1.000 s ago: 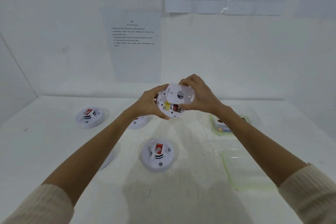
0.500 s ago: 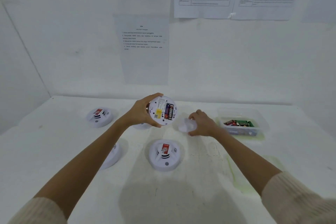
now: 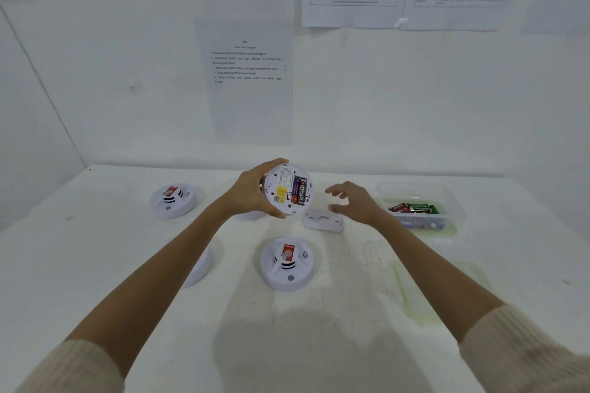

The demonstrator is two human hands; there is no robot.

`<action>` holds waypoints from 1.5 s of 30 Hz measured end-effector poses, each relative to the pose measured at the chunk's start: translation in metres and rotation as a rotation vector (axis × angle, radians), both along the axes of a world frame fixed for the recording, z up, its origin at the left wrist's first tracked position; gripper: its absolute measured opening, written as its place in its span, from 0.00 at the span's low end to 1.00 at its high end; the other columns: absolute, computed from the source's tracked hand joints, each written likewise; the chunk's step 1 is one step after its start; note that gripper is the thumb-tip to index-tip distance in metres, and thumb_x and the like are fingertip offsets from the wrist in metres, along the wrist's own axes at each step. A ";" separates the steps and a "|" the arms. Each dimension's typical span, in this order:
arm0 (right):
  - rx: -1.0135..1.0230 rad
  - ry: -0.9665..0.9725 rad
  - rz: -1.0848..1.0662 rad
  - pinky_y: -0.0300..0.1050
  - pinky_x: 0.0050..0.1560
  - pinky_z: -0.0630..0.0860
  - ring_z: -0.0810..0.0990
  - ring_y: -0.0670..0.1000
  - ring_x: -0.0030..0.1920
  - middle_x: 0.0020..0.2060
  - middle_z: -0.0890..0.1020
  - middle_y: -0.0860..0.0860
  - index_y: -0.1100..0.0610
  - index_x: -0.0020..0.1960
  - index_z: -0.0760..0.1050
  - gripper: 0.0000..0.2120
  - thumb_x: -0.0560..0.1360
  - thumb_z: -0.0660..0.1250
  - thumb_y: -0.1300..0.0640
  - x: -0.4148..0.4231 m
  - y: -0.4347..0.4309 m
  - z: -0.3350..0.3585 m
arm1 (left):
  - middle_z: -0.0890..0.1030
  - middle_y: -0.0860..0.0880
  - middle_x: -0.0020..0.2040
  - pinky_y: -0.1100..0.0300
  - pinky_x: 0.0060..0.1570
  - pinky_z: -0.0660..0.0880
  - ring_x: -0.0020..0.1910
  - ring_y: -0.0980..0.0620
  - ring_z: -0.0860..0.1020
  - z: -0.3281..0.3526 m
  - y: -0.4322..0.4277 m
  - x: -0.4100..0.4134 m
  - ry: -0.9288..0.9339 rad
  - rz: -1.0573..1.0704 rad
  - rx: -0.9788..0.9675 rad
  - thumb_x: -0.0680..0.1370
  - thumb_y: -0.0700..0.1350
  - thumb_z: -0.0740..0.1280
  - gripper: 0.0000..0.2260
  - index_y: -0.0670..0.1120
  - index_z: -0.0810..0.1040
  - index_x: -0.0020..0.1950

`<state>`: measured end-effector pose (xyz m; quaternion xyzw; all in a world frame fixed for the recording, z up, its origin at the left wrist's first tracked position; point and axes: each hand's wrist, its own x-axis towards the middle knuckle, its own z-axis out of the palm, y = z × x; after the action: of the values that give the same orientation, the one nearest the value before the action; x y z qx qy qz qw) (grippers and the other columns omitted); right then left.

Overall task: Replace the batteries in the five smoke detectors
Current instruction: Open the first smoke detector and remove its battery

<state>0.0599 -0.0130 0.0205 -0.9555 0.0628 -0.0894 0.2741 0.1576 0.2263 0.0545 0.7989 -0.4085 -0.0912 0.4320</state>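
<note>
The left hand (image 3: 252, 191) curls its fingers round the rim of the smoke detector (image 3: 281, 190), held above the worktop (image 3: 95, 265) with its batteries (image 3: 299, 190) showing, while right of that detector the right hand (image 3: 354, 202) hovers, fingers loosely spread and holding nothing, and the back cover (image 3: 323, 220) lies lower right.

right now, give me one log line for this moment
left hand: holds detector, batteries showing | right hand: open, by cover on table

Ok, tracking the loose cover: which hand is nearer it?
Right. The right hand hovers just above the cover; the left hand holds the detector, left of it.
</note>
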 end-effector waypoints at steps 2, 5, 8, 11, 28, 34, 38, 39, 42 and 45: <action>0.074 -0.137 -0.029 0.40 0.52 0.69 0.75 0.52 0.51 0.55 0.77 0.57 0.57 0.62 0.74 0.17 0.74 0.68 0.61 -0.012 -0.003 0.018 | 0.74 0.56 0.62 0.62 0.55 0.75 0.60 0.55 0.73 0.005 -0.009 -0.002 0.000 -0.021 -0.015 0.52 0.51 0.80 0.47 0.54 0.67 0.68; 0.162 -0.334 -0.075 0.39 0.50 0.71 0.76 0.50 0.47 0.52 0.78 0.55 0.56 0.60 0.75 0.16 0.73 0.68 0.64 -0.035 -0.005 0.040 | 0.74 0.54 0.63 0.61 0.56 0.75 0.62 0.54 0.72 0.011 -0.029 -0.009 0.005 -0.083 -0.030 0.54 0.46 0.81 0.46 0.52 0.67 0.69; 0.138 -0.399 -0.066 0.43 0.46 0.75 0.76 0.49 0.48 0.51 0.76 0.53 0.56 0.59 0.76 0.17 0.72 0.69 0.63 -0.061 -0.003 0.054 | 0.73 0.54 0.64 0.56 0.59 0.75 0.63 0.55 0.72 0.016 -0.053 -0.020 -0.006 -0.153 -0.028 0.52 0.52 0.80 0.47 0.52 0.67 0.70; 0.019 -0.382 -0.090 0.46 0.48 0.75 0.76 0.51 0.50 0.52 0.76 0.54 0.56 0.59 0.77 0.17 0.71 0.71 0.61 -0.087 -0.007 0.057 | 0.74 0.54 0.64 0.58 0.60 0.74 0.62 0.55 0.73 0.020 -0.079 -0.037 -0.047 -0.242 -0.011 0.51 0.57 0.79 0.48 0.52 0.67 0.70; -0.261 -0.253 -0.305 0.40 0.36 0.69 0.69 0.47 0.47 0.55 0.70 0.54 0.60 0.59 0.68 0.28 0.63 0.75 0.57 -0.194 -0.027 0.026 | 0.75 0.54 0.63 0.67 0.55 0.73 0.60 0.58 0.75 0.001 -0.156 -0.115 -0.009 -0.563 0.013 0.54 0.41 0.83 0.45 0.50 0.70 0.68; -0.267 -0.227 -0.315 0.39 0.39 0.67 0.73 0.53 0.50 0.54 0.72 0.54 0.62 0.59 0.64 0.28 0.64 0.73 0.58 -0.196 -0.030 0.021 | 0.76 0.53 0.63 0.66 0.55 0.73 0.60 0.56 0.74 0.001 -0.160 -0.119 -0.041 -0.555 0.009 0.55 0.40 0.83 0.44 0.49 0.70 0.68; -0.253 -0.232 -0.304 0.41 0.40 0.70 0.73 0.53 0.53 0.56 0.72 0.54 0.60 0.60 0.63 0.28 0.66 0.72 0.55 -0.196 -0.030 0.022 | 0.76 0.54 0.62 0.61 0.57 0.75 0.60 0.56 0.75 0.001 -0.159 -0.119 -0.016 -0.549 0.008 0.54 0.43 0.83 0.44 0.50 0.70 0.68; -0.244 -0.227 -0.307 0.42 0.41 0.71 0.73 0.53 0.53 0.56 0.72 0.54 0.60 0.60 0.63 0.28 0.67 0.72 0.54 -0.195 -0.029 0.023 | 0.76 0.54 0.62 0.60 0.57 0.75 0.60 0.56 0.75 0.001 -0.159 -0.119 -0.010 -0.547 0.012 0.54 0.44 0.82 0.44 0.51 0.70 0.68; -0.252 -0.221 -0.334 0.43 0.39 0.73 0.73 0.53 0.53 0.56 0.73 0.53 0.58 0.61 0.62 0.29 0.67 0.72 0.51 -0.193 -0.029 0.026 | 0.76 0.54 0.62 0.60 0.57 0.75 0.60 0.56 0.74 0.000 -0.158 -0.119 -0.001 -0.542 0.022 0.55 0.41 0.83 0.44 0.51 0.70 0.68; -0.303 -0.201 -0.348 0.42 0.38 0.70 0.73 0.52 0.53 0.56 0.73 0.51 0.57 0.63 0.62 0.31 0.67 0.72 0.50 -0.191 -0.029 0.028 | 0.76 0.54 0.62 0.63 0.57 0.75 0.60 0.56 0.74 0.000 -0.159 -0.119 -0.003 -0.542 0.027 0.56 0.39 0.83 0.43 0.50 0.70 0.68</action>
<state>-0.1312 -0.0424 0.0483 -0.9467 0.1849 -0.2382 0.1132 0.0381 0.0675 0.0549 0.6662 -0.6070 -0.2078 0.3803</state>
